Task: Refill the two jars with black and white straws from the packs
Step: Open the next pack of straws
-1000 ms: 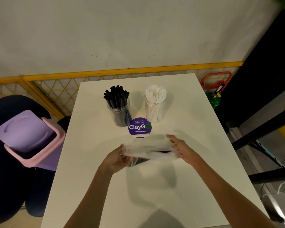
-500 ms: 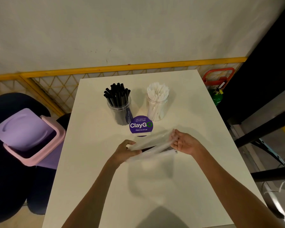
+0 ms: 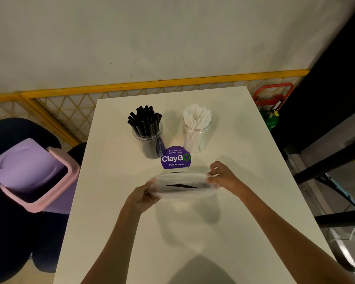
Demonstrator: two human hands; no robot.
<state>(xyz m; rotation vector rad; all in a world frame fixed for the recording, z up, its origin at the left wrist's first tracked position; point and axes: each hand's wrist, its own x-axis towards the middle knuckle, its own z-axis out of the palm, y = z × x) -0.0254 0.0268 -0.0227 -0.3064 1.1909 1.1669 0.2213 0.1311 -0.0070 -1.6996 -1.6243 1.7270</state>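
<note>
Two clear jars stand at the far middle of the white table [image 3: 115,212]. The left jar [image 3: 150,140] is full of black straws and the right jar [image 3: 196,136] is full of white straws. In front of them I hold a clear plastic pack [image 3: 182,186] level above the table, with a few black straws showing inside it. My left hand [image 3: 145,194] grips the pack's left end. My right hand [image 3: 223,178] pinches its right end.
A round purple ClayGo sign [image 3: 176,158] stands between the jars and the pack. A pink bin with a purple swing lid [image 3: 27,173] sits left of the table. A yellow mesh fence [image 3: 70,107] runs behind, with a green bottle [image 3: 272,119] at the right.
The pack was tilted with its right end higher; it now lies level between both hands. The hands have shifted slightly on its ends.
</note>
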